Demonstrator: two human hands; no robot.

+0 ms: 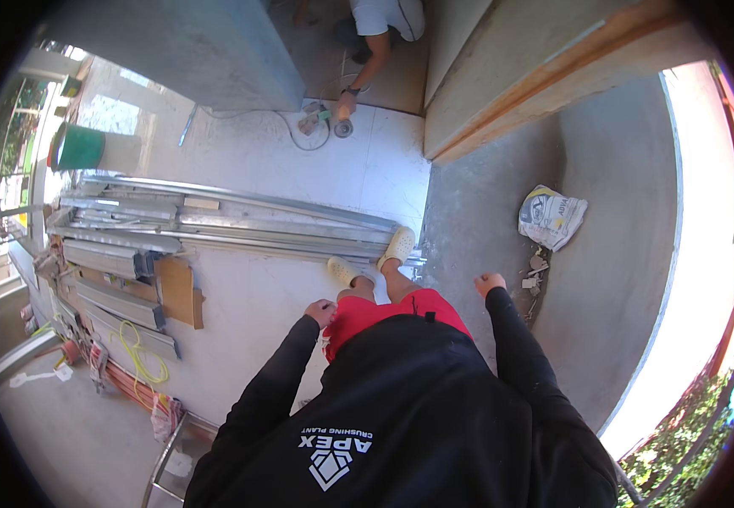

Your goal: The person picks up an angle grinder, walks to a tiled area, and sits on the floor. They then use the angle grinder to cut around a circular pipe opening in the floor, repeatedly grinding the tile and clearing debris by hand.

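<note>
My left hand (322, 313) hangs at my left side beside my red shorts (411, 312). Its fingers are loosely curled, and nothing shows in them. Out to my right, over the grey concrete floor, my right hand (490, 284) is held away from the body with its fingers curled in and no object visible. Below me, one cream clog (398, 247) on my foot is against the ends of the long metal profiles (282, 240); the other clog (342, 271) is on the pale tiles just behind it.
Ahead, a co-worker crouches in a doorway, a hand on an angle grinder (343, 124) with a trailing cable. A green bucket (80, 147) stands far left. Shorter profiles, cardboard (177, 290) and a yellow-green cord (140, 356) lie left. A crumpled bag (551, 218) and rubble lie right.
</note>
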